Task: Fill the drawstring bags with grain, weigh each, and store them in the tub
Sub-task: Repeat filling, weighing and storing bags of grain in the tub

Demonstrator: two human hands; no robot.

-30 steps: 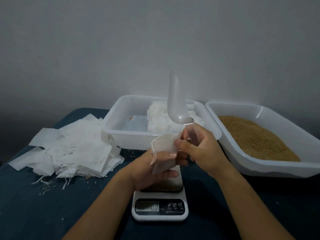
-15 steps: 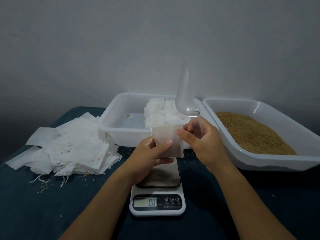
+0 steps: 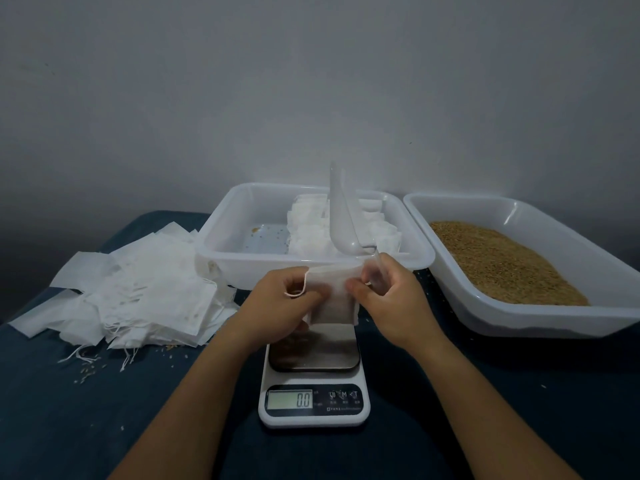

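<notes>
Left hand: the left hand (image 3: 287, 299) pinches the left edge of a small white drawstring bag (image 3: 334, 299), its fingers curled round the fabric; a loop of the bag's string hangs over its knuckles.
Right hand: the right hand (image 3: 388, 296) pinches the bag's right top edge between thumb and forefinger, and its other fingers curl round the handle of a clear plastic scoop (image 3: 341, 216), whose bowl stands upright above the hand.
Bag: held flat between both hands, just above the scale.
Scale: a white digital scale (image 3: 313, 386) sits directly below the hands; its display reads 0.0.
Tub: a white tub (image 3: 228, 258) just beyond the hands holds filled white bags.
Grain: a tray of brown grain (image 3: 498, 265) lies right of the right hand.
Empty bags: a loose pile of flat bags (image 3: 138, 289) lies left of the left hand on the dark worktop (image 3: 86, 410).
</notes>
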